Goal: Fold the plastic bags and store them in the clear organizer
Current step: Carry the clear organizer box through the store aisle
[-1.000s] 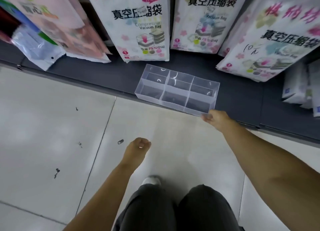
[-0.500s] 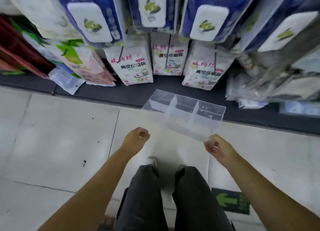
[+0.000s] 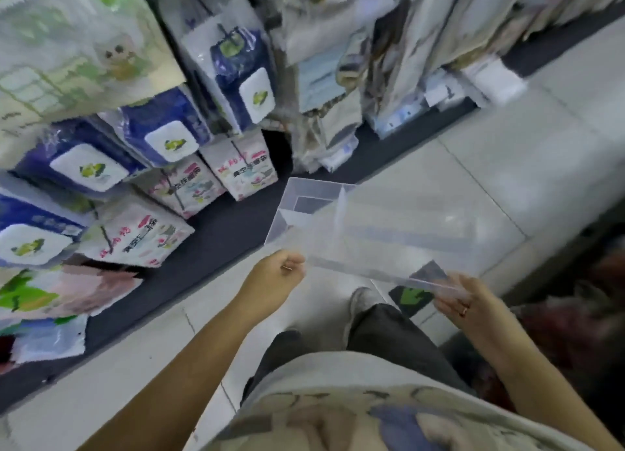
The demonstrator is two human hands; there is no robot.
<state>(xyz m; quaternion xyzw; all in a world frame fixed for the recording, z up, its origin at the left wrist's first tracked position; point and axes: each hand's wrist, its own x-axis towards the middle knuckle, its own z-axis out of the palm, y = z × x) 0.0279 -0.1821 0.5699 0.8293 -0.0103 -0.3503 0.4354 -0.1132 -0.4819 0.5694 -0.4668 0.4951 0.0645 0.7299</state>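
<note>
Organizer [image 3: 389,237] clear, dividers [image 3: 340,214] inside | R hand [image 3: 470,310] fingers pinch its corner | L hand [image 3: 275,281] curled at edge, grip unclear

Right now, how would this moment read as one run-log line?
clear organizer: held up, empty | right grip: holds near edge | left grip: curled at near-left corner, hold unclear | folding: not started

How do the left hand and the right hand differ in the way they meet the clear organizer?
The right hand pinches the clear organizer at its near right corner; the left hand is curled at the near left edge, and its grip cannot be confirmed. The right hand shows a ring; the left hand shows no clear one. Both are bare and at the organizer's near side.
</note>
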